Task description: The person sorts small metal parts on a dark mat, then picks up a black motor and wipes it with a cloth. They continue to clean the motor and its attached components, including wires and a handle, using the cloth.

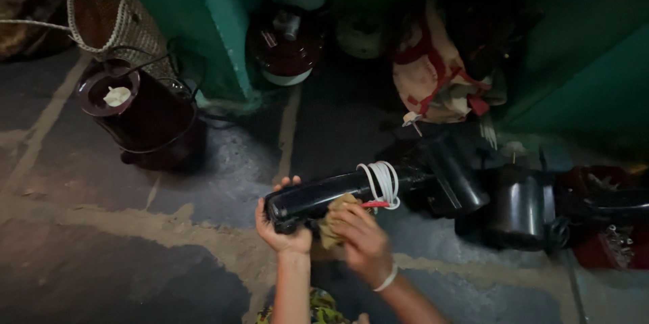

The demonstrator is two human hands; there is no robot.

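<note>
My left hand [280, 229] grips the near end of a long glossy black appliance handle [324, 195] that lies slanted above the floor. A white cord [382, 182] is coiled around the handle's middle. My right hand [365, 239] presses a small yellowish cloth [336, 219] against the underside of the handle. The handle's far end joins a bulky black appliance body [453, 175] resting on the floor.
A dark maroon blender base [142, 111] with a white coupling stands at left, beside a woven basket [111, 13]. Another maroon and white appliance [287, 43] sits by the green wall. A red and cream cloth [436, 74] lies behind. More dark appliance parts [595, 216] crowd the right.
</note>
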